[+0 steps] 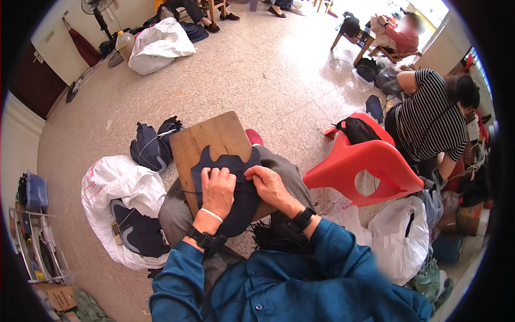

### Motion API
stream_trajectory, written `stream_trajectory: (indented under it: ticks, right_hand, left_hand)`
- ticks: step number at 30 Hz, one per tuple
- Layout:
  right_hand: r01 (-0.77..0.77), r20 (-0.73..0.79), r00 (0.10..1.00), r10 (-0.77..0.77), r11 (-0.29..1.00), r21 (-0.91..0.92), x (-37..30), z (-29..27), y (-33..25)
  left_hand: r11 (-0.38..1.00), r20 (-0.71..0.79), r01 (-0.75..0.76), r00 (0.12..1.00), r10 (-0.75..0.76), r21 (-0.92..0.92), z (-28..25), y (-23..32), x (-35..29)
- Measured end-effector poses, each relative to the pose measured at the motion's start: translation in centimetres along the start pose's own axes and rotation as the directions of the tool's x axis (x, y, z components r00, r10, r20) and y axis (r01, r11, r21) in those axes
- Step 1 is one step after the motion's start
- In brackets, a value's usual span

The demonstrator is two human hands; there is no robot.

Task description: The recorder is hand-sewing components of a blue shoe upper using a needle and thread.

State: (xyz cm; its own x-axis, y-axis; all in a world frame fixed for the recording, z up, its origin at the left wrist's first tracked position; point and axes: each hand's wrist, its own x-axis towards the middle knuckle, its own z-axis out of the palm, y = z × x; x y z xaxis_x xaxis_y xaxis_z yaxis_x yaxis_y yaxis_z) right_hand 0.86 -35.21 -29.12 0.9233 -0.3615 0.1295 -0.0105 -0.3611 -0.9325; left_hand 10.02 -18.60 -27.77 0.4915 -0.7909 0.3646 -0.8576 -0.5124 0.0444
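Note:
A wooden board (206,134) rests across my lap. On it lies a dark navy cut piece (241,206), flat like a shoe upper, with a curved notch and two points at its far end. My left hand (217,190) presses on this piece with curled fingers. Beside it, my right hand (270,188) is closed in a pinch above the piece's right side; what sits between the fingertips is too small to name. A thin dark cord (188,191) runs out to the left of my left hand.
Tied dark bundles (147,147) and a white sack (118,182) with dark pieces lie at my left. At the right stand a red plastic stool (357,166) and a white bag (399,236). A person in a striped top (432,115) bends over beyond the stool.

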Motion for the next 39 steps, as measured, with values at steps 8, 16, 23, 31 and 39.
stream_trajectory:
  ticks: [8,16,23,31,39]
  right_hand:
    - [0.058,0.02,0.998,-0.056,0.995,-0.085,-0.1,-0.5,-0.5]
    - [0.106,0.068,0.994,-0.091,0.956,-0.275,0.0,0.0,-0.1]
    - [0.343,0.265,0.913,-0.31,0.935,-0.088,-0.2,2.4,-3.5]
    - [-0.13,0.103,0.989,0.104,0.95,0.284,-1.0,2.0,-1.1]
    - [-0.102,0.102,0.991,0.085,0.98,0.17,-1.4,2.5,-1.6]
  left_hand:
    - [0.966,-0.082,0.257,0.963,-0.255,0.011,-4.0,-5.8,-3.3]
    - [0.922,-0.07,0.159,0.978,-0.195,-0.352,-4.2,-2.5,-3.8]
    - [0.52,0.037,0.299,0.89,-0.455,-0.8,-4.3,0.1,-3.5]
    - [0.787,0.186,0.591,0.805,-0.563,-0.178,-3.0,-9.7,-7.1]
    - [0.281,0.535,0.809,0.561,-0.632,-0.516,2.9,-14.5,-5.1]
